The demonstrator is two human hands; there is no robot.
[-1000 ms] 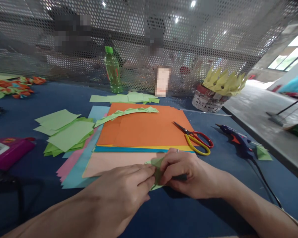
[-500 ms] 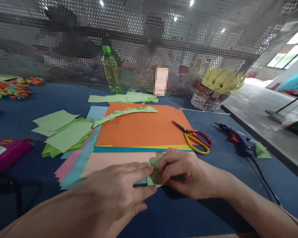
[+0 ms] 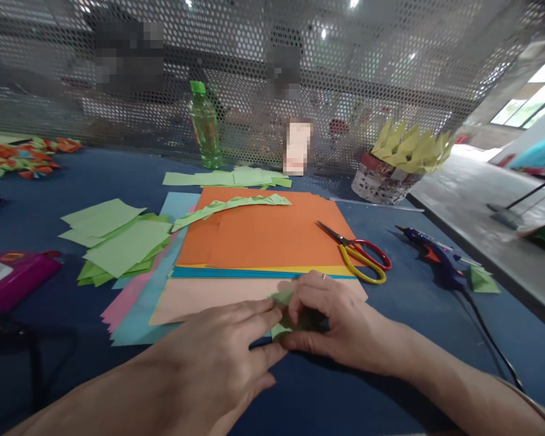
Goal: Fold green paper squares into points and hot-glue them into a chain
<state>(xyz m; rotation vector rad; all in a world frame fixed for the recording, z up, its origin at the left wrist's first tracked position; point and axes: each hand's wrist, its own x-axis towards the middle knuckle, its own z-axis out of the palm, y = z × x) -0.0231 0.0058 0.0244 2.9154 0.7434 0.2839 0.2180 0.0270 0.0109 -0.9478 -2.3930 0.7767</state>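
A small piece of light green paper (image 3: pixel 279 330) lies at the near edge of the paper stack, mostly covered by my fingers. My left hand (image 3: pixel 229 345) reaches in with fingers stretched out, their tips resting on the paper's left side. My right hand (image 3: pixel 333 321), a ring on one finger, is curled around the paper's right side, thumb and fingertips on it. Behind my hands is a stack of coloured sheets, the orange sheet (image 3: pixel 263 236) on top. A pleated green strip (image 3: pixel 231 203) lies across it. Scissors (image 3: pixel 352 251) with red and yellow handles rest on its right edge.
Loose green paper squares (image 3: pixel 127 245) lie left, beyond a magenta device (image 3: pixel 22 281). Right are a glue gun (image 3: pixel 431 254) with a cord and a folded green piece (image 3: pixel 484 280). A bottle (image 3: pixel 205 130), green strips (image 3: pixel 227 178) and a yellow-rimmed paper basket (image 3: pixel 384 181) stand farther back.
My right thumb has spread away from its index finger and come down on the paper's near edge. My left fingers have shifted slightly, the index finger apart from the others. Other things stay put.
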